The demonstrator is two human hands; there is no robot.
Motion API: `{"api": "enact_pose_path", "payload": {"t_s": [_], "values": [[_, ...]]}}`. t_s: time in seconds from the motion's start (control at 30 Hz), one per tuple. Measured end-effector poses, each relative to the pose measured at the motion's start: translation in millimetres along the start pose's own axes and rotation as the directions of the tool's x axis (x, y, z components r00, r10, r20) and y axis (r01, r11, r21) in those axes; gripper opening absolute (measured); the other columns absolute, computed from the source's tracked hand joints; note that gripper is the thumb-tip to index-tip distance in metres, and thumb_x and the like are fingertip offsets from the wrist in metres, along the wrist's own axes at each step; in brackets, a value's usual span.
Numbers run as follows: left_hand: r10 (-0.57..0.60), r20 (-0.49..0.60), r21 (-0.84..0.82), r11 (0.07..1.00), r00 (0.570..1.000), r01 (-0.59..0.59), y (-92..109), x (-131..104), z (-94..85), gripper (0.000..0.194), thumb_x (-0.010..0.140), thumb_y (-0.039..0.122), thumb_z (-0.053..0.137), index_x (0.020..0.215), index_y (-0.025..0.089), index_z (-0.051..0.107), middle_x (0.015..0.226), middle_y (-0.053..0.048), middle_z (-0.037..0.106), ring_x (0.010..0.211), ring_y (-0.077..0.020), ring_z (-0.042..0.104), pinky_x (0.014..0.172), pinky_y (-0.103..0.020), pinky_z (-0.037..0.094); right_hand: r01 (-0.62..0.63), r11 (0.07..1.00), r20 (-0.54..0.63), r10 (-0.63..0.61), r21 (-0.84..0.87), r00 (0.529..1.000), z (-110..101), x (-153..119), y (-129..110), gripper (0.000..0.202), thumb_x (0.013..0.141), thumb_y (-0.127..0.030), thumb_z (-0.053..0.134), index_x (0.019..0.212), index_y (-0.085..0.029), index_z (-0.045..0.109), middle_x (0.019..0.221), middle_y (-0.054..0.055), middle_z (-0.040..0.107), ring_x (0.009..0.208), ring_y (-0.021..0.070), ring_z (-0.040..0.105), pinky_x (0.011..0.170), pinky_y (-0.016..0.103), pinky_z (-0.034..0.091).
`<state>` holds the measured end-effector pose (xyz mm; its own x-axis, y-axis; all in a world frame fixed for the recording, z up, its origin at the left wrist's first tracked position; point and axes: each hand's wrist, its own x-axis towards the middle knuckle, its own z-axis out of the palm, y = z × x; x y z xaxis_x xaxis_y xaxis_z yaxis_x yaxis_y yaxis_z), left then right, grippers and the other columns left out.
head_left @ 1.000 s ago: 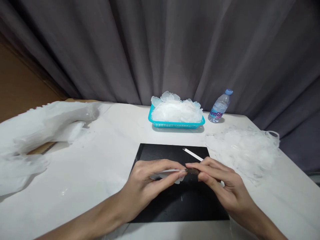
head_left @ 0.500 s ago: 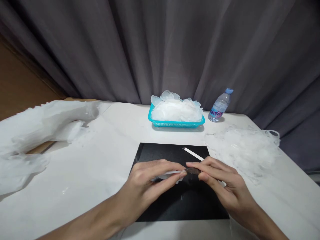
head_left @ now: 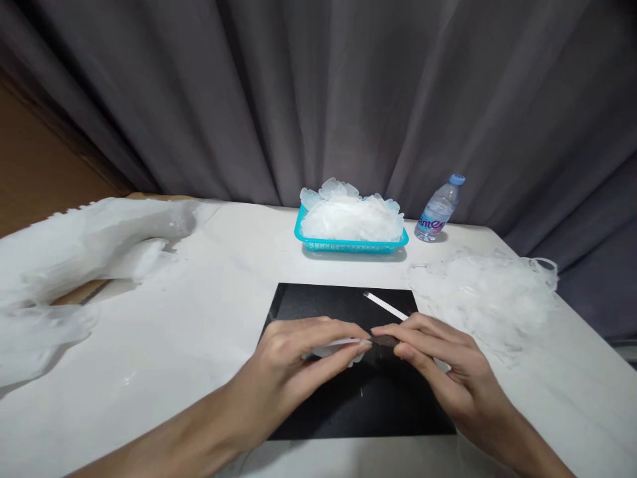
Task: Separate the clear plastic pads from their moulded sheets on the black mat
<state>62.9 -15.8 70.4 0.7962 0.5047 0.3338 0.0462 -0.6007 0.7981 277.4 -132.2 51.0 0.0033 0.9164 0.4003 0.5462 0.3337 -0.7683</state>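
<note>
Over a black board [head_left: 348,411], my left hand [head_left: 291,358] pinches a thin, translucent white plastic piece [head_left: 341,342] between thumb and fingers. My right hand [head_left: 448,362] is closed on a small dark flat blade [head_left: 384,340], whose tip meets or nearly meets the edge of the plastic piece at the left fingertips. A slim white stick with a dark tip [head_left: 384,305] shows beyond my right fingers. Its lower end is hidden by the hand, so I cannot tell whether it touches. A bit of something white [head_left: 442,364] peeks out below the right fingers.
Behind the board stands a turquoise basket [head_left: 355,247] heaped with translucent pieces. A water bottle [head_left: 438,209] is right of it. Tangled clear plastic strips [head_left: 492,302] lie at the right, and white translucent sheets [head_left: 94,242] at the left. A grey curtain [head_left: 318,99] hangs behind the table.
Hardly anything differs. The blade and plastic piece have tilted very slightly between my fingertips, and both hands keep their hold in the same place.
</note>
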Motion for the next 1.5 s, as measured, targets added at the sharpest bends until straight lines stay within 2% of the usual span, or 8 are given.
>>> {"api": "enact_pose_path", "payload": {"t_s": [0.23, 0.47, 0.73, 1.17, 1.5], "values": [[0.010, -0.008, -0.003, 1.000, 1.000, -0.010, -1.2, -0.6, -1.9, 0.016, 0.099, 0.018, 0.066, 0.110, 0.023, 0.075, 0.101, 0.002, 0.080, 0.085, -0.0120, 0.075, 0.079, -0.016, 0.057, -0.005, 1.000, -0.041, 0.006, 0.023, 0.999, -3.1, 1.0, 0.7, 0.030, 0.104, -0.022, 0.058, 0.127, -0.031, 0.074, 0.098, 0.004, 0.074, 0.083, 0.0159, 0.068, 0.072, 0.027, 0.056], [0.061, 0.010, 0.022, 0.998, 0.998, -0.061, -0.4, 0.5, -2.4, 0.018, 0.099, 0.014, 0.065, 0.111, 0.023, 0.074, 0.102, 0.002, 0.079, 0.086, -0.0103, 0.075, 0.080, -0.014, 0.056, 0.004, 1.000, 0.006, -0.004, 0.007, 1.000, -7.5, 1.4, 2.4, 0.034, 0.104, -0.023, 0.057, 0.134, -0.034, 0.070, 0.096, 0.002, 0.072, 0.084, 0.0153, 0.067, 0.073, 0.027, 0.055], [0.084, 0.002, 0.053, 0.995, 0.996, -0.084, -3.1, -1.1, -0.9, 0.019, 0.099, 0.015, 0.063, 0.113, 0.022, 0.075, 0.101, -0.002, 0.080, 0.085, -0.0141, 0.075, 0.078, -0.020, 0.059, -0.009, 0.999, 0.022, 0.008, 0.032, 1.000, -6.4, 2.6, 1.9, 0.034, 0.104, -0.025, 0.057, 0.135, -0.033, 0.070, 0.094, 0.004, 0.072, 0.082, 0.0163, 0.068, 0.071, 0.028, 0.057], [0.079, 0.038, 0.082, 0.993, 0.996, -0.082, -3.9, -2.8, -2.1, 0.020, 0.100, 0.015, 0.062, 0.116, 0.023, 0.071, 0.103, 0.002, 0.077, 0.089, -0.0107, 0.072, 0.081, -0.017, 0.054, 0.013, 1.000, 0.033, -0.012, -0.012, 0.999, -3.7, 0.3, 2.7, 0.031, 0.105, -0.021, 0.055, 0.131, -0.029, 0.071, 0.100, 0.003, 0.073, 0.087, 0.0155, 0.068, 0.075, 0.027, 0.054], [0.131, 0.054, 0.125, 0.983, 0.990, -0.137, -7.3, -4.3, -0.3, 0.021, 0.102, 0.013, 0.060, 0.119, 0.023, 0.067, 0.106, 0.001, 0.075, 0.091, -0.0093, 0.070, 0.083, -0.016, 0.052, 0.027, 0.998, 0.037, -0.024, -0.063, 0.999, -2.3, -0.2, 2.7, 0.030, 0.105, -0.020, 0.054, 0.130, -0.027, 0.070, 0.101, 0.002, 0.073, 0.089, 0.0147, 0.068, 0.075, 0.027, 0.054]]}}
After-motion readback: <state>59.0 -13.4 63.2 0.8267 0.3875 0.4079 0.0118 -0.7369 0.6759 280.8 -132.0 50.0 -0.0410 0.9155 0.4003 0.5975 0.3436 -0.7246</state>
